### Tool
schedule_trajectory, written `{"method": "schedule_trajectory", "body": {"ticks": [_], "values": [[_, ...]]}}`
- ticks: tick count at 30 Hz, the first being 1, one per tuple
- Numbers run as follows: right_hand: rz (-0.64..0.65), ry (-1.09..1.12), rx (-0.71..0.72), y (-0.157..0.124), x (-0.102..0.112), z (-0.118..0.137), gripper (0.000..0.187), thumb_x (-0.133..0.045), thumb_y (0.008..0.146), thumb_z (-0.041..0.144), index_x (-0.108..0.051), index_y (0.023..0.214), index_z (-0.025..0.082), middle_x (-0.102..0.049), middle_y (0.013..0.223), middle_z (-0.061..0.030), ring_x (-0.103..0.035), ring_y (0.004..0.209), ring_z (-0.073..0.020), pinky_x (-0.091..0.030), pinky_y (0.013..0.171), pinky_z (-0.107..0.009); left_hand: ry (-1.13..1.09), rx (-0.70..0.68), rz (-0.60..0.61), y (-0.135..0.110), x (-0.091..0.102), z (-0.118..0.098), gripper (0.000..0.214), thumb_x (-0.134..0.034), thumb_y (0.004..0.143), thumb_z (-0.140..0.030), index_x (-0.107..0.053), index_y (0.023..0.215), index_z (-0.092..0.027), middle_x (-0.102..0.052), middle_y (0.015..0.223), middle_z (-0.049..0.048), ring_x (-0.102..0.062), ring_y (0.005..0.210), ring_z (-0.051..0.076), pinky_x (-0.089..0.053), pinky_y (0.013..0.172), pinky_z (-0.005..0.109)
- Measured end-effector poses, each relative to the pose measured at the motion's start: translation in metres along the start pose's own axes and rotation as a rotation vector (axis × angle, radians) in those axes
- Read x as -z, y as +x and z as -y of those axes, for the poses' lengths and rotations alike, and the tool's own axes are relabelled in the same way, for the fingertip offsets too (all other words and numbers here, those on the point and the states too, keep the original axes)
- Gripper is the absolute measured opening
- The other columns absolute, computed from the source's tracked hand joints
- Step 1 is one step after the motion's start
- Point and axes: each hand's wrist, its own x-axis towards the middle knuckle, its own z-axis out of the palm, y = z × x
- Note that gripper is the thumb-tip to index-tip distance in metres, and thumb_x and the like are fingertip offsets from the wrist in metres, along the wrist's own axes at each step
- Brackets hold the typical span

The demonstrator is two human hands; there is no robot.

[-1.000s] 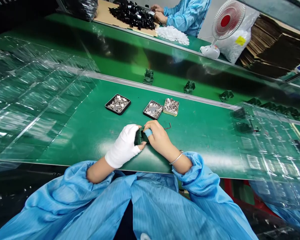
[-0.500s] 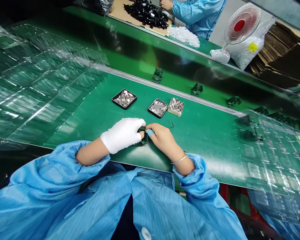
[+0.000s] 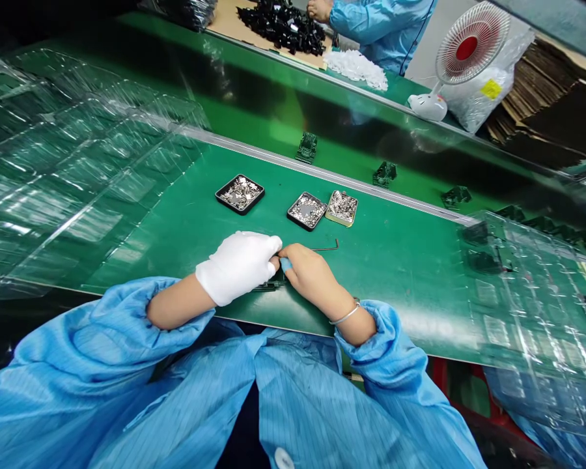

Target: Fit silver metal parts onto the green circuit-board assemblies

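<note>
My left hand (image 3: 239, 267), in a white glove with bare fingertips, is closed around a dark green part (image 3: 269, 286) that resembles a circuit-board assembly. Most of that part is hidden under the hand. My right hand (image 3: 312, 272) has a blue cover on a fingertip and a bangle at the wrist. Its fingers are pinched together against the left fingertips, over the part; what they pinch is hidden. An L-shaped hex key (image 3: 328, 247) lies on the green bench (image 3: 390, 273) just beyond my right hand.
Three small trays, a left one (image 3: 239, 194), a middle one (image 3: 307, 210) and a right one (image 3: 342, 208), hold small metal pieces. Clear plastic trays (image 3: 122, 169) cover the left; another (image 3: 527, 306) lies right. Green assemblies (image 3: 385, 174) sit beyond the rail. A co-worker's sleeve (image 3: 359, 23) shows behind.
My right hand has shifted slightly left, and more of the hex key shows. The dark green part is now more covered by my hands. The view has shifted a little.
</note>
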Motion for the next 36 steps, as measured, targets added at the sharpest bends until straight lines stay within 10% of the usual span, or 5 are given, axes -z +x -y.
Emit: {"method": "schedule_trajectory", "body": {"ticks": [8,18,36], "values": [[0.037,0.103,-0.305,0.001,0.009,-0.010,0.021,-0.046,0.082,0.007,-0.059,0.094,0.019,-0.066,0.082,-0.0013,-0.059,0.074,-0.0158,-0.044,0.071,-0.026,-0.673,-0.064,-0.224,0.003,-0.018,0.033,0.052,-0.046,0.086,-0.051,-0.051,0.124,-0.016,-0.059,0.128,0.0125,-0.057,0.119,0.026,-0.045,0.102,0.040],[0.108,-0.164,-0.257,0.003,0.015,-0.043,0.024,-0.044,0.083,0.005,-0.061,0.095,0.016,-0.063,0.101,-0.0109,-0.052,0.096,-0.0244,-0.041,0.084,-0.036,-0.546,0.008,-0.244,-0.024,-0.062,0.028,0.055,-0.060,0.075,-0.040,-0.044,0.121,-0.016,-0.057,0.119,0.0118,-0.058,0.111,0.029,-0.047,0.097,0.044],[0.247,0.109,-0.247,-0.002,0.022,-0.030,0.026,-0.045,0.080,0.004,-0.060,0.093,0.021,-0.066,0.097,-0.0019,-0.060,0.087,-0.0155,-0.044,0.074,-0.024,-0.534,-0.091,-0.241,-0.023,-0.067,0.032,0.051,-0.056,0.080,-0.036,-0.044,0.126,-0.017,-0.058,0.125,0.0127,-0.056,0.120,0.032,-0.047,0.100,0.046]]}}
